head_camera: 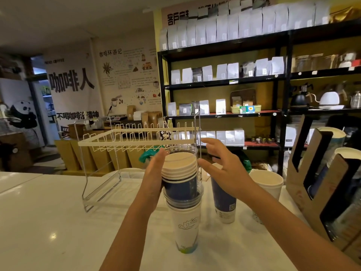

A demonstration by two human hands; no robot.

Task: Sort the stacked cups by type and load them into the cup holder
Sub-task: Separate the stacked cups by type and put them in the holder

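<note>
Head cam: your left hand (pixel 156 173) is wrapped around the side of the mixed stack (pixel 182 192), gripping it up near the top where the blue cups (pixel 181 186) with white rims sit nested inside a clear cup (pixel 183 153). Lower down the stack has another clear cup and then a white cup (pixel 186 227) with a cloud print at the bottom, standing on the white counter (pixel 48 222). Your right hand (pixel 224 173) is open, fingers spread, hovering just right of the stack's top and not touching anything (at least as far as I can see). Behind that hand there's a tall blue cup (pixel 223 204) standing on the counter, and a white cup stack (pixel 267 182) just right of it. The cardboard holder (pixel 304 188) is at the far right edge with cups already sitting in its slots. A wire rack (pixel 136 139) stands behind the stack.
</note>
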